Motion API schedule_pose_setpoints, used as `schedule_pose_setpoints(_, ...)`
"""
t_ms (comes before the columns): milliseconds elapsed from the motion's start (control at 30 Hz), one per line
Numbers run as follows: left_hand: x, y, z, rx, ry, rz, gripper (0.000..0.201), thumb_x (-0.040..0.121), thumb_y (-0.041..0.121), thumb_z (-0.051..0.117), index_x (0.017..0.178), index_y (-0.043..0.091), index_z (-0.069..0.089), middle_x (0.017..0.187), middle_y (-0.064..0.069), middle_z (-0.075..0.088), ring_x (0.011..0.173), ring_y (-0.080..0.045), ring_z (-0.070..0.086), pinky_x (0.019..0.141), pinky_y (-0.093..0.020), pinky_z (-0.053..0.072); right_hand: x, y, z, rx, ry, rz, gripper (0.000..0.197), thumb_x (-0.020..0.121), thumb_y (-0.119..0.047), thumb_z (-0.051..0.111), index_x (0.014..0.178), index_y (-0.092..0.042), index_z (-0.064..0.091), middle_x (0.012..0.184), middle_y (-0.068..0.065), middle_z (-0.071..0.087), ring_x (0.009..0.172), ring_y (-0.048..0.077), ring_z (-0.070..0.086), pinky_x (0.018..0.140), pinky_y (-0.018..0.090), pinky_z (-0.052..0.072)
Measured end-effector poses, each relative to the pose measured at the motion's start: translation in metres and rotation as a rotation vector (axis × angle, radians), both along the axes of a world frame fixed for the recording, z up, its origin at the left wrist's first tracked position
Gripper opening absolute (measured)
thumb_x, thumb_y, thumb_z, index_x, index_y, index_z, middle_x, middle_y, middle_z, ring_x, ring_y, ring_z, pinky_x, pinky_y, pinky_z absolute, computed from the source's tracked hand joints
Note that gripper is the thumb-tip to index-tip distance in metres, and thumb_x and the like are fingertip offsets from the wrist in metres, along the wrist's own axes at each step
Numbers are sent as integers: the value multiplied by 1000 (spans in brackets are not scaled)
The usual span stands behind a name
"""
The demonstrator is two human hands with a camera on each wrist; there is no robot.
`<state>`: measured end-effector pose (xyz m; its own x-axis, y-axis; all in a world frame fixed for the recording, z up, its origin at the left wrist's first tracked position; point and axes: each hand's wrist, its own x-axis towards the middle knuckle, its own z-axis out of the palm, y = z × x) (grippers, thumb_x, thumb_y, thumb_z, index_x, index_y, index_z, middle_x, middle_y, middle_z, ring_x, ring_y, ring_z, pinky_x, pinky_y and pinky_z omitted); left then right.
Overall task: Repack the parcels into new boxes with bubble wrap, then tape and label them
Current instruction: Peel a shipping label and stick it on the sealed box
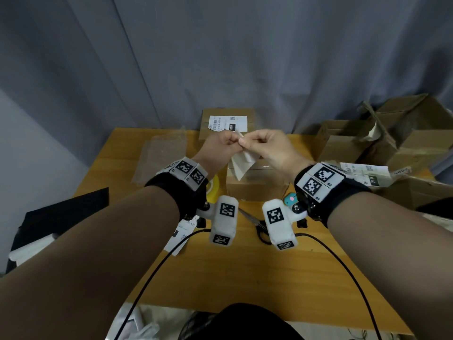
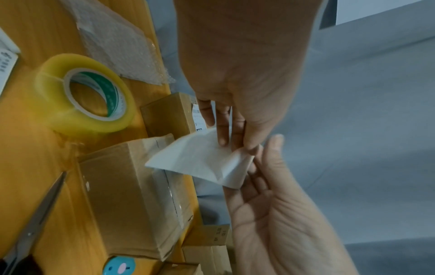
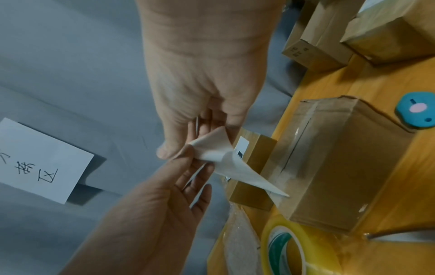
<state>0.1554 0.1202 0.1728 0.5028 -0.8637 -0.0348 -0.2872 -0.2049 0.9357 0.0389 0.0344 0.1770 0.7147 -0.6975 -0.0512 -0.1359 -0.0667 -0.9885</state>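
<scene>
Pinched at one corner between thumb and fingertips of left hand [image 1: 224,143] and right hand [image 1: 263,146]: one white label [image 1: 242,163], held in the air above the taped box [image 1: 257,182], apparently being parted from its backing. Judged well along: this box sealed but bare of label, one labelled box [image 1: 226,123] standing behind it, further cartons [image 1: 382,133] stacked right, sticking-on outstanding. Counted on table [image 1: 245,273]: one tape roll [image 2: 84,96], one scissors [image 1: 255,223], one bubble wrap sheet [image 1: 159,155].
</scene>
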Motion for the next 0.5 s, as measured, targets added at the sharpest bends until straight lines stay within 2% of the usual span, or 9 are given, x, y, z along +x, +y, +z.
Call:
schedule_pose_setpoints(100, -3, -2, 0, 18, -7, -13, 3, 90, 9, 59, 88, 8, 61, 92, -13, 65, 86, -23, 60, 88, -41, 50, 0, -2, -4, 39, -20, -47, 6, 84, -8, 70, 90, -8, 72, 85, 2, 70, 78, 8, 65, 74, 18, 51)
schedule_pose_setpoints(167, -2, -3, -2, 39, -43, -15, 10, 92, 11, 56, 83, 14, 56, 86, -11, 60, 82, -20, 54, 86, -42, 50, 0, -4, -4, 49, -8, -68, 4, 85, -7, 68, 85, -7, 72, 82, 4, 69, 76, 11, 64, 74, 21, 53)
schedule_pose_setpoints(267, -1, -4, 2, 75, -88, -38, 15, 94, 14, 54, 80, 18, 52, 80, -4, 56, 79, -18, 52, 77, -33, 48, 4, -5, -2, 34, 54, -87, 11, 88, -9, 65, 91, 1, 70, 82, 7, 67, 76, 14, 61, 74, 25, 53)
schedule_pose_setpoints(333, -1, -5, 3, 93, -71, -47, 16, 95, 14, 53, 79, 18, 50, 80, -4, 55, 78, -17, 50, 71, -27, 43, 8, -6, -1, 32, 103, -115, 14, 90, -11, 63, 93, 2, 68, 83, 6, 65, 77, 14, 59, 76, 27, 52)
schedule_pose_setpoints(433, 0, -4, 1, 118, -12, -48, 18, 95, 14, 51, 78, 18, 48, 90, -12, 59, 84, -19, 53, 72, -26, 42, 13, -7, -2, 89, 162, -154, 14, 93, -13, 60, 79, -11, 63, 82, 3, 63, 81, 15, 58, 75, 27, 52)
schedule_pose_setpoints(500, -4, -1, -3, 125, 48, -40, 18, 95, 14, 51, 78, 17, 48, 87, -7, 60, 83, -14, 55, 71, -23, 41, 13, -8, -4, 130, 178, -186, 19, 93, -12, 58, 75, -14, 59, 85, 5, 62, 84, 18, 58, 79, 30, 52)
